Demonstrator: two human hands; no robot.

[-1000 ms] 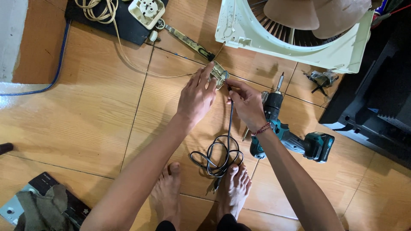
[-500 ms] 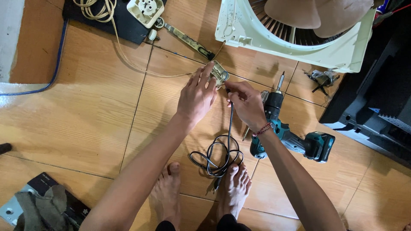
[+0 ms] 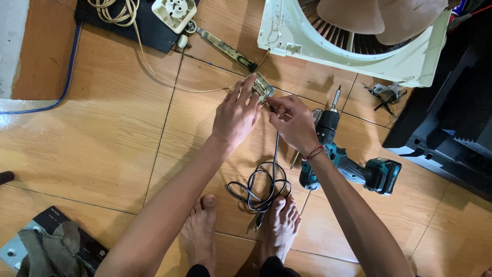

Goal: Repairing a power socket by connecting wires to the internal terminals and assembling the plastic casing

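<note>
A small pale switch block (image 3: 263, 88) sits on the wooden-look tiled floor (image 3: 102, 149), a little above the middle of the view and just below the near edge of a white fan housing (image 3: 359, 54). The left hand (image 3: 237, 115) lies over its left side, fingers spread and bent, the fingertips pressing the block down in a loose grip. The right hand (image 3: 293, 122) is just beside it, touching or almost touching; its thumb and forefinger are pinched shut on the top end of a black power cord (image 3: 274, 154), though the exact contact point is too small to make out for sure. The cord runs straight down from the hands to a loose coil lying by the person's bare feet (image 3: 279, 225) near the floor's lower edge.

Right of the right wrist lies a teal and black cordless drill (image 3: 353, 166), its bit pointing toward the fan housing. A cream cable (image 3: 154, 61) trails from the block toward the upper left, where a white socket block (image 3: 174, 13) rests on a black board (image 3: 148, 33). A blue cable (image 3: 66, 77) curves along the floor's left edge.
</note>
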